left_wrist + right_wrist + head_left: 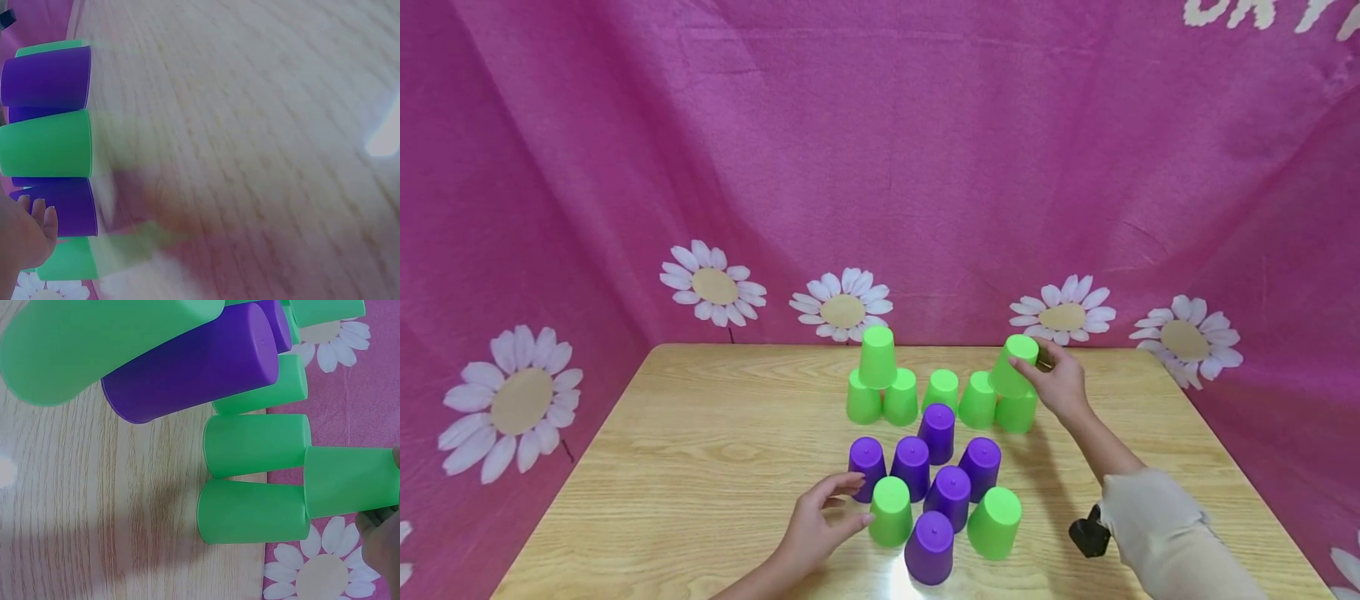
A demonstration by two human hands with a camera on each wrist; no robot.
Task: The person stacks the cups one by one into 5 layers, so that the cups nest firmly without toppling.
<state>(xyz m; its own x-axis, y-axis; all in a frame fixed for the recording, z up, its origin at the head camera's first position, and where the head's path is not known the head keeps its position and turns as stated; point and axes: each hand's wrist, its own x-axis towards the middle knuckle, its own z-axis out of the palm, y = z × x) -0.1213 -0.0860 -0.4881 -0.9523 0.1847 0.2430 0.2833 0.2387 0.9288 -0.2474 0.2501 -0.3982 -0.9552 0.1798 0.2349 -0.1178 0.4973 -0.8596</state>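
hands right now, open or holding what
Left hand: open, beside the front left green cup; contact can't be told.
Right hand: closed, holding the upper right green cup.

The head view looks down on cups (pixel 951 498) both closer wrist views show sideways.

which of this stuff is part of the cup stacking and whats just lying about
In the job, apparently:
green cup held by the right grip
two green cups beneath it
other green cups
purple cups
left grip, beside the front-left green cup

Just around:
wooden table, only as support
pink flowered cloth behind
black object by the right sleeve
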